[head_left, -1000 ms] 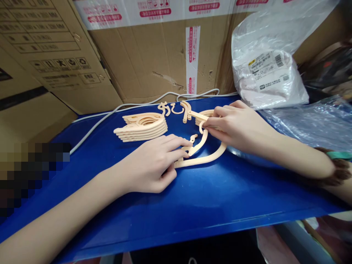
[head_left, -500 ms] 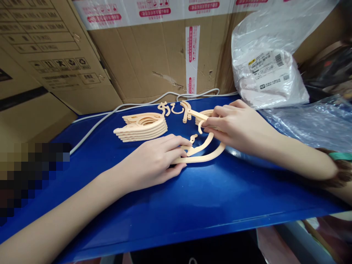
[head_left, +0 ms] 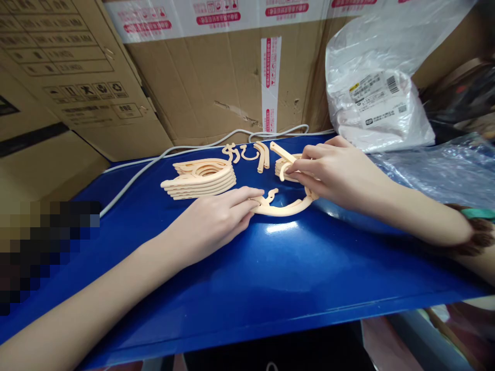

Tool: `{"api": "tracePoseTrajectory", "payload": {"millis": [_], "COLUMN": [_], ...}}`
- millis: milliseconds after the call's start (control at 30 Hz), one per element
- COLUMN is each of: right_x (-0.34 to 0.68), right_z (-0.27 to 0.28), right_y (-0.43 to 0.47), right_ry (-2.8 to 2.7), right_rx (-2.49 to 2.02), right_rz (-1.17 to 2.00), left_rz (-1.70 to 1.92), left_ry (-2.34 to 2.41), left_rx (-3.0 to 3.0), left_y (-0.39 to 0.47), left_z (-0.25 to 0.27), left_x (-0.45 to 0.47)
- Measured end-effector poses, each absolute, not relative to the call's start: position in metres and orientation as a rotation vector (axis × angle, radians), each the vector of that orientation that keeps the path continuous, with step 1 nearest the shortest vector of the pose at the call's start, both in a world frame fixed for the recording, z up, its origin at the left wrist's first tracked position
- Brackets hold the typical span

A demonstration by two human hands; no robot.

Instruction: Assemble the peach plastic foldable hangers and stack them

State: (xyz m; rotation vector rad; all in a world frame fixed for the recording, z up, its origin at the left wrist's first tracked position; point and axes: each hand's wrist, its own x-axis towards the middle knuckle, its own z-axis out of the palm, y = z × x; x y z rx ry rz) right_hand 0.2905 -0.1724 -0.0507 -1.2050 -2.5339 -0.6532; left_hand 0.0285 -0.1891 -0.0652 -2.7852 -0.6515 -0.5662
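Left fingers (head_left: 247, 194): closed on the left end of a cream curved piece (head_left: 280, 211), hiding that end.
Right fingers (head_left: 309, 167): pinching a straight strip (head_left: 281, 152) and a small hook (head_left: 283, 172); whether they also grip the curved piece's right end, just beneath the hand, I cannot tell.
Curved piece: low over the counter (head_left: 270, 288), between the two hands, bowed towards the near edge.
Knobbed part (head_left: 273, 194): by the left fingertips, angled up from the curved piece.
Left stack (head_left: 201, 185): matching cream pieces piled flat, beyond the left hand.
Right stack (head_left: 278, 168): partly covered by the right hand and what it holds.
Loose parts: small hooks (head_left: 231, 152), a C-shaped hook (head_left: 249, 155) and short curved strips (head_left: 263, 156), all between the stacks, further back.
Back of counter: white cable (head_left: 193, 148), cardboard box (head_left: 216, 77), plastic bag (head_left: 379, 108) at right.
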Motion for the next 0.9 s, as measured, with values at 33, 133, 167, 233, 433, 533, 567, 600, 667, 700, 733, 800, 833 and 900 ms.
{"api": "tracePoseTrajectory", "payload": {"millis": [33,133,167,233,433,533,567,600,667,700,733,800,833,900], "right_x": [0.291,0.290,0.289,0.288,0.287,0.285,0.284,0.283,0.282,0.281,0.280,0.280,0.280,0.280], "right_z": [-0.051,-0.051,-0.051,-0.051,-0.052,-0.051,-0.051,-0.051,-0.051,-0.052,-0.052,-0.052,-0.052,-0.053], "right_y": [-0.172,-0.173,-0.173,-0.174,-0.174,-0.177,-0.178,-0.179,-0.181,-0.182,-0.182,-0.182,-0.182,-0.181], "right_ry": [-2.537,-2.549,-2.553,-2.559,-2.627,-2.648,-2.654,-2.660,-2.669,-2.673,-2.683,-2.705,-2.720,-2.745], "right_rx": [-1.196,-1.170,-1.172,-1.183,-1.156,-1.139,-1.136,-1.133,-1.125,-1.116,-1.106,-1.087,-1.078,-1.063], "right_rz": [-0.658,-0.652,-0.644,-0.626,-0.583,-0.555,-0.531,-0.502,-0.433,-0.401,-0.372,-0.327,-0.309,-0.275], "left_rz": [-0.565,-0.575,-0.575,-0.572,-0.560,-0.529,-0.519,-0.509,-0.507,-0.513,-0.521,-0.539,-0.543,-0.532], "left_ry": [-0.648,-0.634,-0.629,-0.616,-0.592,-0.594,-0.607,-0.622,-0.647,-0.649,-0.646,-0.628,-0.619,-0.600], "left_rx": [-2.787,-2.787,-2.790,-2.803,-2.815,-2.819,-2.817,-2.815,-2.801,-2.793,-2.788,-2.780,-2.779,-2.784], "left_y": [-0.189,-0.188,-0.188,-0.188,-0.188,-0.188,-0.187,-0.187,-0.185,-0.184,-0.183,-0.182,-0.182,-0.182], "left_z": [-0.065,-0.066,-0.066,-0.065,-0.064,-0.065,-0.065,-0.065,-0.065,-0.065,-0.065,-0.065,-0.065,-0.066], "left_x": [0.029,0.029,0.029,0.030,0.031,0.030,0.028,0.027,0.025,0.023,0.023,0.022,0.022,0.021]}}
